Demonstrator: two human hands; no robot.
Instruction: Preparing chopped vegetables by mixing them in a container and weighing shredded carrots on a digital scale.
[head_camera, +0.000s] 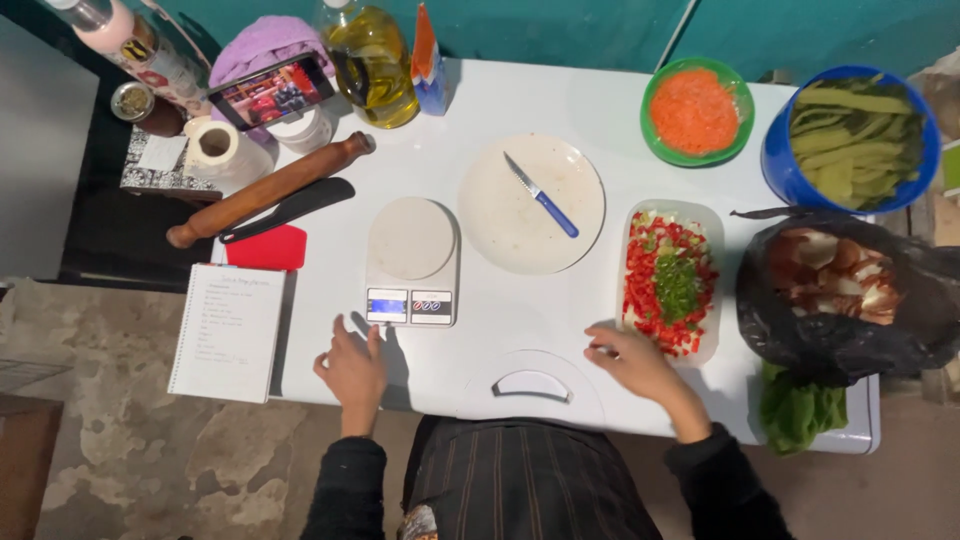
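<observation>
Fingers of the left hand (352, 368) are spread flat on the smooth white table (500, 110), fingertips just below the small square kitchen scale (412, 262) with its round platform. Right hand (632, 362) lies loosely curled, empty, fingertips beside the clear rectangular tray (708, 215) of chopped red and green vegetables.

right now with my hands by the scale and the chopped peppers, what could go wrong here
The notebook juts past the table edge by the left hand; a nudge might drop it. The right hand rests beside the tray of chopped vegetables and could bump it. The black bag of scraps overhangs the right edge and may slide off.
</observation>
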